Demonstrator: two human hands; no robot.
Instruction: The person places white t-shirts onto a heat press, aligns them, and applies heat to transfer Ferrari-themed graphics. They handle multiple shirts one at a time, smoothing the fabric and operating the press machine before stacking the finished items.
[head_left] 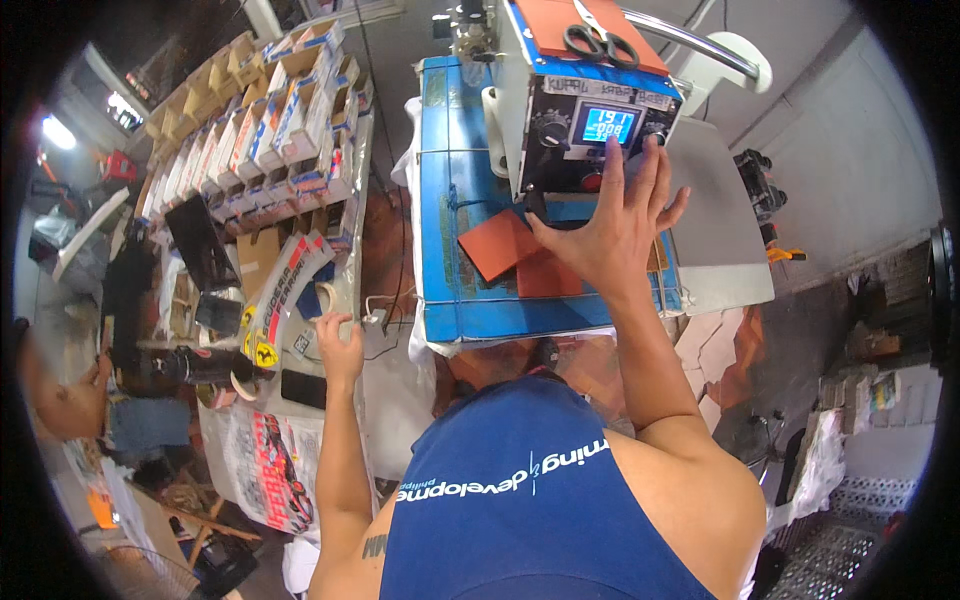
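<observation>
My right hand (612, 222) is stretched out flat, fingers spread, against the front of a heat press control box (590, 125) with a lit blue display (609, 125) and a round knob (552, 131). The fingertips reach up to the display's lower edge. Under the palm lie flat red-brown sheets (500, 245) on the blue press base (450, 190). My left hand (338, 340) rests on the cluttered side table (300, 440), fingers curled beside a white cup (335, 296); it holds nothing that I can make out.
Black scissors (600, 42) lie on an orange pad on top of the control box. A grey press platen (715, 220) juts out to the right. Rows of small cartons (250, 130) fill the far left. Another person's arm (60, 400) shows at the left edge.
</observation>
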